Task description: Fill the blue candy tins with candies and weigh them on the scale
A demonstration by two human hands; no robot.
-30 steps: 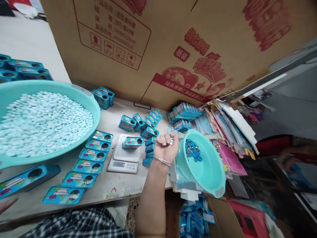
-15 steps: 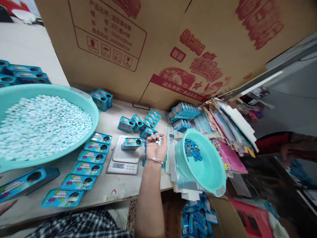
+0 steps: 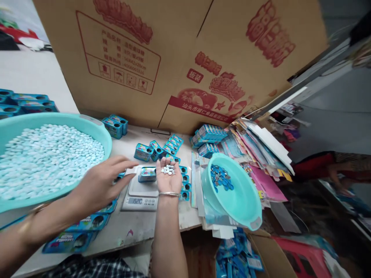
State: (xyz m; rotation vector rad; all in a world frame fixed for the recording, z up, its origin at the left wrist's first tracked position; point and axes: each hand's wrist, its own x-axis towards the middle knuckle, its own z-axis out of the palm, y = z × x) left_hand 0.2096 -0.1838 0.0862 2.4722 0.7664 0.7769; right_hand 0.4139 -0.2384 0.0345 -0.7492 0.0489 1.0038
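Observation:
My right hand [image 3: 169,179], palm up and slightly cupped, carries a small pile of white candies [image 3: 168,170] beside the scale. Just left of it, a blue candy tin [image 3: 147,174] with a round hole stands on the white digital scale [image 3: 142,204]. My left hand [image 3: 108,181] stretches over the table toward that tin, thumb and fingers apart with nothing seen between them. Under my left arm lies a row of similar blue tins [image 3: 68,241], partly hidden. A large turquoise basin [image 3: 95,125] full of pale candies is at the left.
A smaller turquoise basin [image 3: 243,193] with blue round caps stands at the right on stacked papers. Behind the table rises a big cardboard box [image 3: 121,104]. More tins are grouped at the back, and a carton of blue packages [image 3: 237,255] is below. Another person's arm shows at far right.
My left hand has come in from the lower left edge to beside the scale. My right hand's fingers have opened out, showing more of the candies. The view has shifted slightly.

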